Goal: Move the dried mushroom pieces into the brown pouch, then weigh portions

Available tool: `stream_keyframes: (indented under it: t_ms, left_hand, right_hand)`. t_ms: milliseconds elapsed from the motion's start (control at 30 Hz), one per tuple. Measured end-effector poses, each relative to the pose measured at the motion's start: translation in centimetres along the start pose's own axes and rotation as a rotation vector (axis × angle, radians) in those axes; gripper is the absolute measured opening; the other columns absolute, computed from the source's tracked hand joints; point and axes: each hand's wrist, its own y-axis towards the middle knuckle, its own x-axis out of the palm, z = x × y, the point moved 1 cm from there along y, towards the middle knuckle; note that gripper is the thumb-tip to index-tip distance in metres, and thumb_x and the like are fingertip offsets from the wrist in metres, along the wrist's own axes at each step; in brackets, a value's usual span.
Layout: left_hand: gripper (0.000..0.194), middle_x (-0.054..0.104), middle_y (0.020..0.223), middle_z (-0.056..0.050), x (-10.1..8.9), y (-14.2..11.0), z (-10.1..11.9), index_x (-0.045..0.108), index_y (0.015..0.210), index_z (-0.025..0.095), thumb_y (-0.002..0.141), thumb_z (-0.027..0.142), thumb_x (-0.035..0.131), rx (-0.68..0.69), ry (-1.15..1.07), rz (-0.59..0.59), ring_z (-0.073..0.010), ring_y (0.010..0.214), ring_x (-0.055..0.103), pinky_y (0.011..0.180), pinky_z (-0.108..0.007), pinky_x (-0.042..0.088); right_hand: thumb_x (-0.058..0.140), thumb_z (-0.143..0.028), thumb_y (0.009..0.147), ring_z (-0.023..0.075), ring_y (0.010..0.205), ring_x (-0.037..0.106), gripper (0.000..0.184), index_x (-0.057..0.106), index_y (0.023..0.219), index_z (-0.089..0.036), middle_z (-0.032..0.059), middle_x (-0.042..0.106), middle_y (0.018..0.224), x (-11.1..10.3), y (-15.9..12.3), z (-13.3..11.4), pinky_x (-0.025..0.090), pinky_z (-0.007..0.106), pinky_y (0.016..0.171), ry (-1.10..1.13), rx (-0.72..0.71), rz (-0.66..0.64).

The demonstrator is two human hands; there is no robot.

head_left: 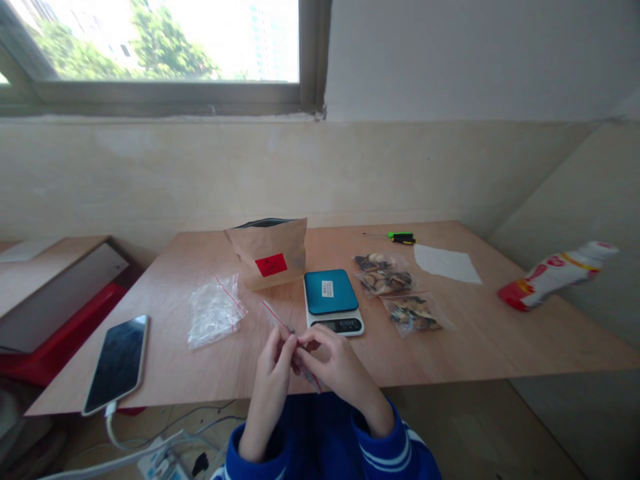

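Observation:
Close to the table's front edge, my left hand and my right hand meet, both pinching the red-striped edge of a clear zip-lock bag. Most of that bag is hidden by my fingers, so its contents cannot be made out. Just beyond my hands lies a kitchen scale with a blue top, white body and dark display. A brown paper pouch with a red label stands behind, its top gaping. Left of it is a pile of clear zip-lock bags. Filled bags of dried slices lie right of the scale.
A phone with a white cable lies at the table's left front. Two screwdrivers, a white paper sheet and a red-and-white bottle are on the right. A window is above; a box stands left.

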Motion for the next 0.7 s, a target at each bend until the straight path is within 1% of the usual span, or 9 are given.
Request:
stream_keyframes:
  t_ms: [67, 133, 233, 333, 433, 567, 700]
  left_hand:
    - [0.031, 0.048, 0.058, 0.005, 0.1, -0.1, 0.3, 0.050, 0.071, 0.019, 0.086, 0.045, 0.055, 0.009, 0.013, -0.012, -0.0096, 0.053, 0.048, 0.051, -0.021, 0.040]
    - [0.034, 0.048, 0.059, 0.005, 0.2, -0.2, 0.6, 0.049, 0.071, 0.019, 0.088, 0.048, 0.052, 0.021, 0.044, 0.002, -0.0098, 0.054, 0.048, 0.053, -0.022, 0.041]
    - [0.038, 0.047, 0.059, 0.004, 0.2, -0.3, 0.7, 0.047, 0.070, 0.020, 0.090, 0.052, 0.047, 0.042, 0.099, 0.022, -0.0103, 0.054, 0.048, 0.054, -0.023, 0.040]
    - [0.037, 0.048, 0.059, 0.004, 0.2, -0.4, 1.0, 0.046, 0.069, 0.021, 0.092, 0.050, 0.044, 0.085, 0.163, -0.032, -0.0104, 0.054, 0.048, 0.054, -0.023, 0.040]
    - [0.033, 0.050, 0.061, 0.003, 0.2, -0.7, 1.3, 0.048, 0.072, 0.020, 0.094, 0.045, 0.044, 0.136, 0.240, -0.097, -0.0102, 0.056, 0.049, 0.056, -0.023, 0.040]
    - [0.031, 0.052, 0.061, 0.003, -0.2, -0.8, 1.4, 0.048, 0.072, 0.020, 0.094, 0.042, 0.044, 0.155, 0.291, -0.131, -0.0103, 0.056, 0.051, 0.057, -0.022, 0.039]
    - [0.031, 0.053, 0.058, 0.002, -0.7, -0.5, 1.1, 0.048, 0.071, 0.021, 0.092, 0.042, 0.045, 0.146, 0.304, -0.138, -0.0107, 0.053, 0.051, 0.054, -0.022, 0.039]
  right_hand:
    - [0.056, -0.019, 0.090, 0.0137, 0.077, 0.060, 0.019, 0.064, 0.073, -0.019, -0.0001, 0.064, 0.076, -0.1, 0.0, -0.2, 0.045, 0.025, 0.075, 0.003, -0.022, 0.008]
    - [0.054, -0.017, 0.090, 0.0139, 0.075, 0.061, 0.021, 0.065, 0.072, -0.019, 0.0000, 0.065, 0.074, 0.0, 0.0, -0.4, 0.047, 0.026, 0.074, -0.004, -0.035, 0.039]
    - [0.056, -0.015, 0.086, 0.0148, 0.072, 0.062, 0.018, 0.067, 0.074, -0.020, 0.0004, 0.067, 0.072, 0.2, 0.0, -0.3, 0.049, 0.026, 0.071, -0.034, -0.041, 0.129]
    - [0.058, -0.016, 0.082, 0.0145, 0.066, 0.063, 0.013, 0.068, 0.076, -0.020, 0.0011, 0.068, 0.071, 0.4, 0.0, 0.0, 0.051, 0.025, 0.065, -0.075, -0.038, 0.269]
    - [0.057, -0.017, 0.082, 0.0151, 0.067, 0.064, 0.013, 0.068, 0.076, -0.020, 0.0027, 0.069, 0.074, 0.3, -0.1, -0.1, 0.053, 0.025, 0.061, -0.075, -0.051, 0.372]
    - [0.057, -0.016, 0.083, 0.0170, 0.073, 0.066, 0.014, 0.068, 0.076, -0.020, 0.0044, 0.070, 0.076, 0.2, -0.2, -0.5, 0.055, 0.027, 0.065, -0.068, -0.093, 0.429]
    - [0.056, -0.017, 0.084, 0.0169, 0.074, 0.067, 0.013, 0.068, 0.079, -0.019, 0.0056, 0.070, 0.077, 1.1, -0.2, -0.8, 0.056, 0.026, 0.065, -0.055, -0.112, 0.446]
